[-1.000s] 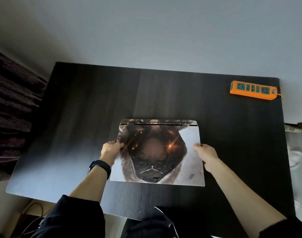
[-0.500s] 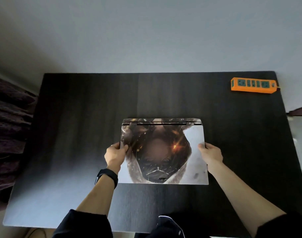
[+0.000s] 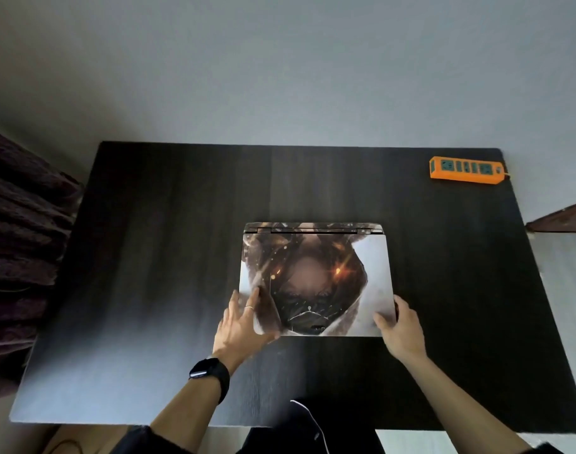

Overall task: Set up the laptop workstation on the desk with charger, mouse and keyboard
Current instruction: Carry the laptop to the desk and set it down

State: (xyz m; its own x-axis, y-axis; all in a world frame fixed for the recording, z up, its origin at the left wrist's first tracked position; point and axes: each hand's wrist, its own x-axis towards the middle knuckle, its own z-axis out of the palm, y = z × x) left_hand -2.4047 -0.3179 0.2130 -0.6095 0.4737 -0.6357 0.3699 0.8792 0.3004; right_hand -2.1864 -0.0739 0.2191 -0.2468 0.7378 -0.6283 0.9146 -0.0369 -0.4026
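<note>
Closed laptop (image 3: pixel 316 276) flat on the dark bench (image 3: pixel 149 257), with a hand at each near corner.

The laptop lies shut between the two hands, its hinge on the side away from them and its lid covered with a printed picture. The left hand (image 3: pixel 239 326) lies spread on the near-left corner, fingers straight on the lid and thumb along the front edge, gripping nothing. The right hand (image 3: pixel 401 329) grips the near-right corner, thumb on top and fingers curled round the side edge. A black watch (image 3: pixel 209 375) sits on the left wrist. Well beyond the right hand, at the bench's far corner, lies an orange power strip (image 3: pixel 466 170).
</note>
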